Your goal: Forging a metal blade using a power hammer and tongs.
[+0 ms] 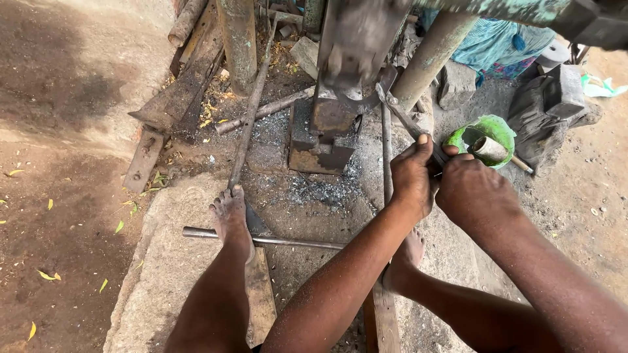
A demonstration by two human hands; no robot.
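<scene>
Your left hand (412,173) and your right hand (472,189) sit side by side, touching, both wrapped tight around the near end of a flat metal bar (409,121). The left thumb lies along the top of it. The bar slants up and away from your hands toward the base of the heavy rusty machine (340,78), where its far end meets the dark iron block (320,140) under the blurred hammer head. Grey scale and ash lie scattered on the stone slab (163,261) around that block.

Just beyond your right hand, a green bowl (494,127) rests on the ground with a short pale tube lying in it. A dark anvil-like block (549,104) stands behind the bowl, and a person in blue patterned cloth (497,42) sits near the top edge.

Your left foot (230,216) presses on a long thin rod (252,114) that runs up toward the machine, and a second steel rod (288,242) lies crosswise under that foot. Your right foot (407,255) rests below your left forearm on a wooden plank (383,320). Yellow leaves dot the dirt at left.
</scene>
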